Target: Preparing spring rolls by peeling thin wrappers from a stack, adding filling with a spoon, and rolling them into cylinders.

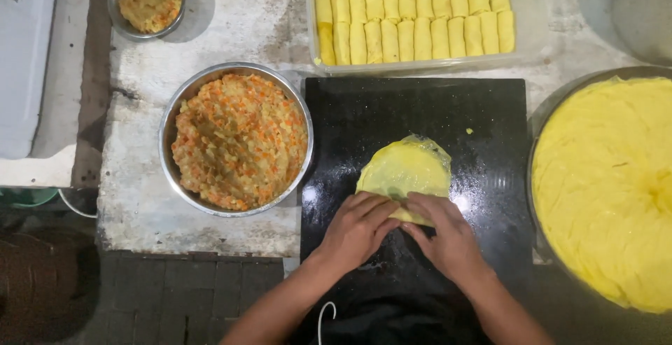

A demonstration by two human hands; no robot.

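Both forearms were bare, no sleeves showing down to the frame's edge. The left hand (357, 229) and right hand (448, 236) wore no gloves, rings or watch.

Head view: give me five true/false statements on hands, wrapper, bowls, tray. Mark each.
1. Both hands, the left hand and the right hand, press on the near edge of the thin round yellow wrapper. True.
2. The wrapper lies on a white plate. False: it lies on the black glossy board.
3. The large steel bowl of orange-flecked filling stands left of the board. True.
4. The clear rectangular tray is empty. False: it holds rows of finished yellow rolls.
5. The stack of yellow wrappers sits left of the hands. False: it sits to the right.
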